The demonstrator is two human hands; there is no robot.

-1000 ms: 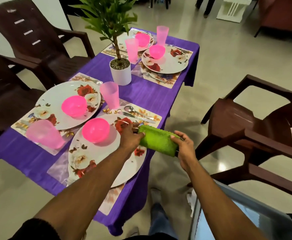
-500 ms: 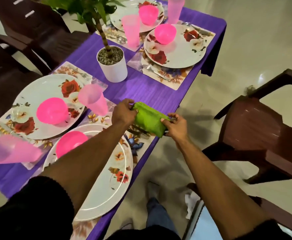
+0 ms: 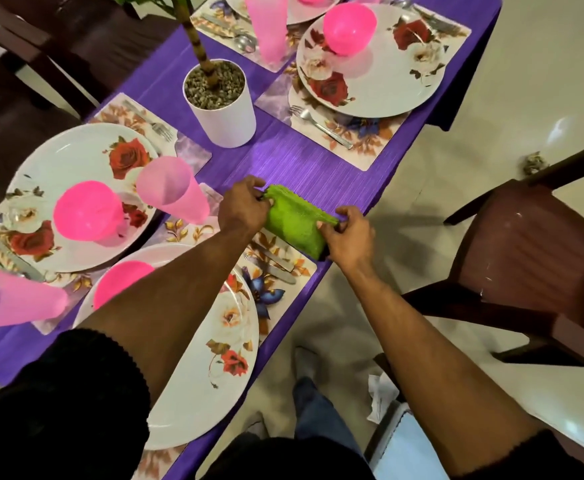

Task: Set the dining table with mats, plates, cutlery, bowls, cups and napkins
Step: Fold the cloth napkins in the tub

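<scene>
The tabletop (image 3: pixel 304 161), covered in a purple cloth, is carrying four floral mats, among them the far-right mat (image 3: pixel 363 140) and the near mat (image 3: pixel 283 271). A white plant pot (image 3: pixel 223 112) is standing directly on the cloth, between the mats.

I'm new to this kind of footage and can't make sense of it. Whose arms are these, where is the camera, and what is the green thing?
No machine here: a person wears a camera on the head, looking down at their own arms. The left hand and right hand each pinch an end of a folded green napkin, at the near place setting's mat. On the purple tablecloth lie floral plates, pink bowls, pink cups, cutlery and a potted plant. Brown chairs stand around.
</scene>
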